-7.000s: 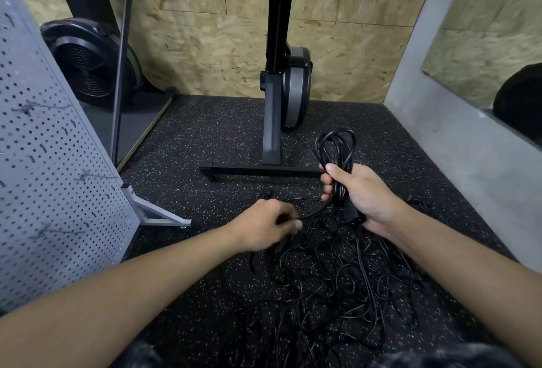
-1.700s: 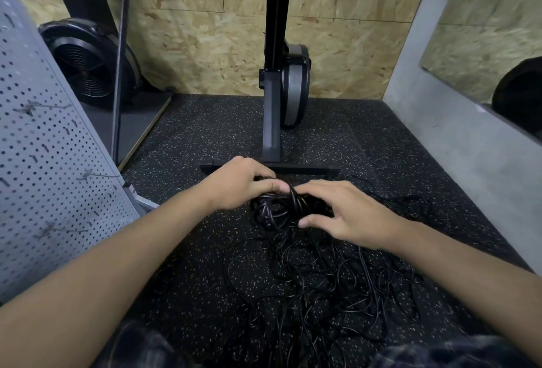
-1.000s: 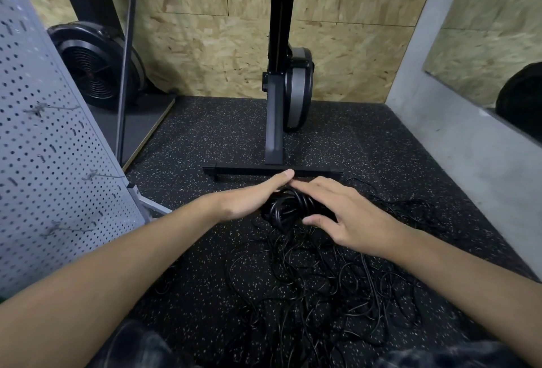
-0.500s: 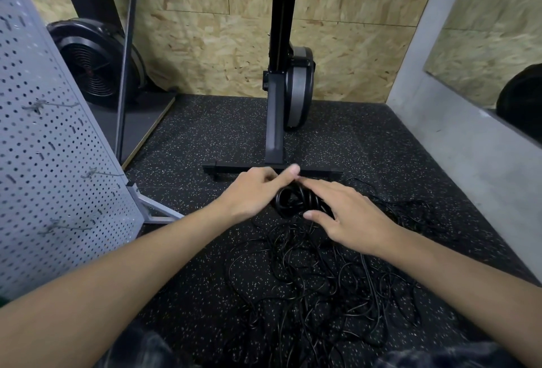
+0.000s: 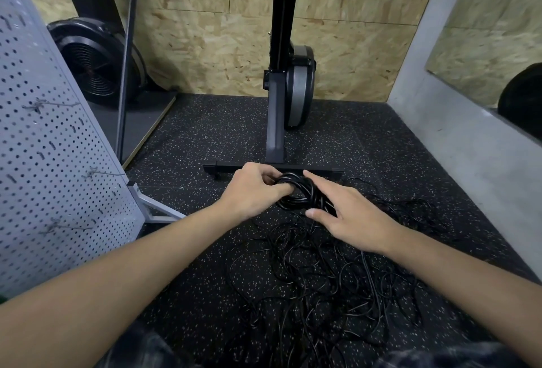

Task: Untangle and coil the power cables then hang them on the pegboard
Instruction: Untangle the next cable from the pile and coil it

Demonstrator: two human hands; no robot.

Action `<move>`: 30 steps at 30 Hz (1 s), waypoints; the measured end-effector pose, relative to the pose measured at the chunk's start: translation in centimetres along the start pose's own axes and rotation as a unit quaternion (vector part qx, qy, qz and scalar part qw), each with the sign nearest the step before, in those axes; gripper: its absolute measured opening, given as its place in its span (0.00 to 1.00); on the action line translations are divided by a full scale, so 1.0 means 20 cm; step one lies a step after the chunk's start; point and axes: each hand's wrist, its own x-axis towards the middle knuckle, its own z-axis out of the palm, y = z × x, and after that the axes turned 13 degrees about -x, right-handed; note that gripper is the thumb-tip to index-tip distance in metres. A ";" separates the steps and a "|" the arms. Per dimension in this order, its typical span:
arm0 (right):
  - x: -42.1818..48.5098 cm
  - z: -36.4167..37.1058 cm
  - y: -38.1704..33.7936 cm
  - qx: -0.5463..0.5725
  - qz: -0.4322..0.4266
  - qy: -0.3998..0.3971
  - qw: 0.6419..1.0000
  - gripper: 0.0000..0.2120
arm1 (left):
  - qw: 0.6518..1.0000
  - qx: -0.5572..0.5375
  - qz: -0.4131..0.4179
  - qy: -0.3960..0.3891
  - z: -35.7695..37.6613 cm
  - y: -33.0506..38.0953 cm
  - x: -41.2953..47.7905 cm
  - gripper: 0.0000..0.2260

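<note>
Some coiled cable (image 5: 296, 193) hidden under right hand (image 5: 349, 218); left hand (image 5: 251, 191) grips.

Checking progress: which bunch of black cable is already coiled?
The coiled cable between the left hand and right hand, wound in tight rings; the tangled cables nearer the person lie in loose, crossing loops.

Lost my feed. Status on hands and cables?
Left hand grips coil. Right hand flat on it. Tangle on floor beside it. Coil not yet on pegboard.
</note>
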 end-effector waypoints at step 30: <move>0.01 0.00 0.02 0.162 0.096 0.112 0.976 0.09 | 0.967 -0.247 -0.037 -0.049 0.06 0.01 0.00 0.11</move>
